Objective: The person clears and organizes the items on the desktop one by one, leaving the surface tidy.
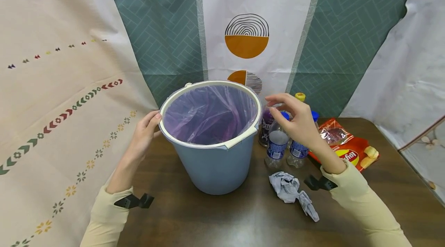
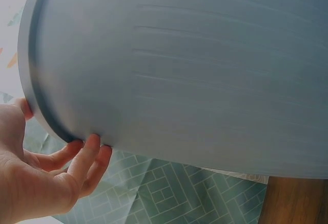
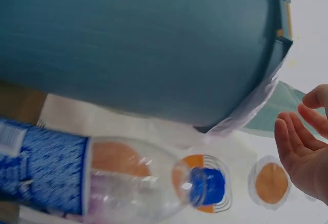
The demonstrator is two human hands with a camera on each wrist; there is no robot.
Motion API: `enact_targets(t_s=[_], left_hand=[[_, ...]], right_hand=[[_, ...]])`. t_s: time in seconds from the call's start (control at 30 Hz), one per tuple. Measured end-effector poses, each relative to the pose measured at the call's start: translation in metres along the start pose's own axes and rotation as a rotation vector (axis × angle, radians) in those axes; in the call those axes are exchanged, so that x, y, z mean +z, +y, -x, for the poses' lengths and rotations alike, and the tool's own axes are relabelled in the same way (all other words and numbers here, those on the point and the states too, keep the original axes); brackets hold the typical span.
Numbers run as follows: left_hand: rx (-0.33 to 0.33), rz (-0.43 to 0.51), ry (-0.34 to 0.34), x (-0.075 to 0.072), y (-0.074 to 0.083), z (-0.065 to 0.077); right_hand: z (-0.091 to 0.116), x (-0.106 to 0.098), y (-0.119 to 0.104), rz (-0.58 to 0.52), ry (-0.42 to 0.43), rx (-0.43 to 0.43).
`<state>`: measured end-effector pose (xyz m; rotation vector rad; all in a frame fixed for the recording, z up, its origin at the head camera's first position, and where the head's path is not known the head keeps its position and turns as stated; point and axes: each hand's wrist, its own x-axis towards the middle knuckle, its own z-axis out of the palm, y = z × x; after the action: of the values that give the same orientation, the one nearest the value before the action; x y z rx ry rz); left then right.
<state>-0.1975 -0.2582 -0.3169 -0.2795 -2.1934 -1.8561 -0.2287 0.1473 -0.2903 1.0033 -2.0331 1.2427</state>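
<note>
A light blue bucket [image 1: 215, 169] with a cream rim stands upright on the table, lined with a thin purple plastic bag [image 1: 208, 111]. At its left side my left hand [image 1: 147, 131] holds the rim, thumb on the edge. In the left wrist view, the left hand's fingertips [image 2: 92, 142] lie against the outer wall just below the rim. My right hand [image 1: 293, 117] hangs in the air right of the bucket, fingers loosely bent, nothing held. Below it stands a clear bottle [image 1: 277, 146] with a blue cap and blue label.
Beside that bottle are another blue-capped bottle [image 1: 298, 154], a dark purple bottle [image 1: 265, 127] and a yellow cap [image 1: 300, 96] behind. A red chip bag [image 1: 351, 150] lies farther right. Crumpled paper [image 1: 286, 187] lies in front on the brown wooden table [image 1: 222, 220]. Patterned cloth [image 1: 167, 26] hangs behind.
</note>
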Motion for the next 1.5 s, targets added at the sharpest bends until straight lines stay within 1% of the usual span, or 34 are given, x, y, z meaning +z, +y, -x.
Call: enact_targets(t_s=[0.1,0.23,0.37,0.43,0.53,0.67,0.73,0.87,1.0,1.1,1.2,1.3,1.37,1.5], left_hand=[[0.002,0.012,-0.001,0.000,0.000,0.000],[0.010,0.024,0.000,-0.001,0.000,0.000],[0.011,0.024,0.000,-0.001,-0.001,0.000],[0.007,0.020,-0.002,-0.001,-0.001,0.000],[0.000,0.012,-0.001,-0.001,-0.001,0.000],[-0.005,0.003,0.003,-0.001,-0.001,0.000],[-0.004,0.003,0.003,-0.001,-0.001,0.001],[-0.003,0.007,0.004,-0.001,-0.001,0.001],[-0.002,0.010,0.005,-0.001,-0.002,0.001],[-0.001,0.012,0.002,-0.001,-0.002,0.001],[0.000,0.014,0.001,-0.001,-0.002,0.001],[0.000,0.013,0.001,-0.001,-0.001,0.001],[-0.001,0.010,0.000,-0.001,-0.001,0.001],[0.002,0.005,-0.005,0.000,0.000,0.000]], right_hand=[[0.009,-0.001,0.004,0.049,0.013,0.001],[0.018,-0.003,0.009,0.111,0.009,0.005],[0.028,-0.004,0.016,0.150,-0.015,-0.013],[0.033,-0.005,0.018,0.146,-0.045,-0.024],[0.040,-0.007,0.021,0.123,-0.138,-0.043],[0.050,-0.010,0.025,0.094,-0.309,-0.051],[0.054,-0.012,0.027,0.086,-0.382,-0.043],[0.062,-0.014,0.030,0.085,-0.503,-0.033],[0.070,-0.014,0.034,0.086,-0.639,-0.025],[0.078,-0.011,0.036,0.079,-0.762,0.016],[0.085,-0.007,0.038,0.083,-0.894,0.101],[0.091,-0.002,0.040,0.082,-0.996,0.174],[0.094,0.000,0.042,0.085,-1.042,0.213],[0.099,0.005,0.049,0.097,-1.073,0.257]])
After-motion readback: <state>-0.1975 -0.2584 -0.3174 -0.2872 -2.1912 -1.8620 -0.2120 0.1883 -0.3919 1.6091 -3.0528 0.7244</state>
